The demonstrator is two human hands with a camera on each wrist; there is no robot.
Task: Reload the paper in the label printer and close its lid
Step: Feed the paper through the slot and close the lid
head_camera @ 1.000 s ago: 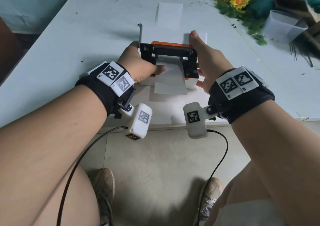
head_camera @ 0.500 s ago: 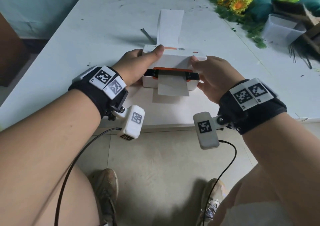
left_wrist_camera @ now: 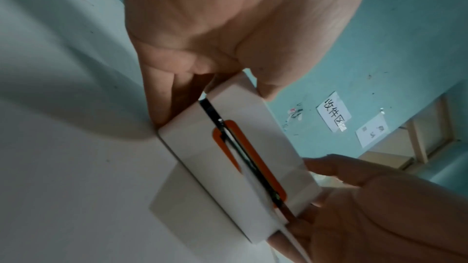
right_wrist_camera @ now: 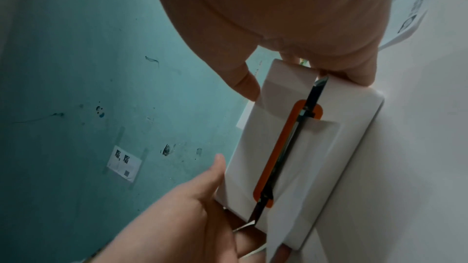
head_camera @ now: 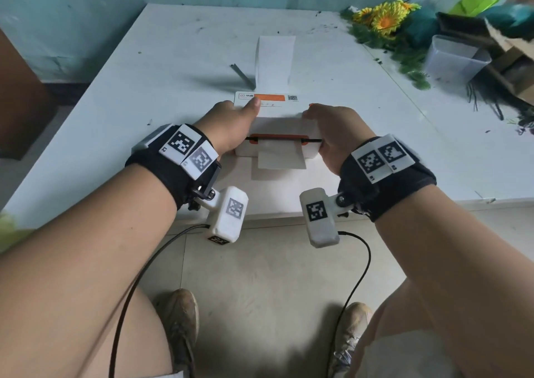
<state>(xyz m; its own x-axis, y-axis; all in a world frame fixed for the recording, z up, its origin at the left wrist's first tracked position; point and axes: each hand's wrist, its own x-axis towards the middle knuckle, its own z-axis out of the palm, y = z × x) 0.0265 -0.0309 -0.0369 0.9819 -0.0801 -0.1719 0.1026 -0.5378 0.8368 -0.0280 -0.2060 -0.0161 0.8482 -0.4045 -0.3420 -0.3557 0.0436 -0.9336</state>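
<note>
The white label printer (head_camera: 277, 127) with an orange slot surround sits near the table's front edge. Its lid is down, with a thin dark seam (left_wrist_camera: 210, 111) showing between lid and body. A paper strip (head_camera: 281, 160) sticks out of the front slot onto the table, and more paper (head_camera: 274, 59) stands behind the printer. My left hand (head_camera: 231, 127) grips the printer's left end, thumb lying on the lid, fingers down the side (left_wrist_camera: 164, 95). My right hand (head_camera: 332, 130) holds the right end the same way, thumb on the lid (right_wrist_camera: 243, 79).
The white table (head_camera: 144, 103) has its front edge just below the printer. A small grey strip (head_camera: 241, 75) lies behind the printer on the left. Artificial flowers (head_camera: 384, 22), a clear plastic tub (head_camera: 453, 56) and a cardboard box (head_camera: 508, 68) crowd the far right.
The lid has swung down from open to almost flat on the body. Both hands shifted from the open lid's sides to pressing on top, thumbs on the lid.
</note>
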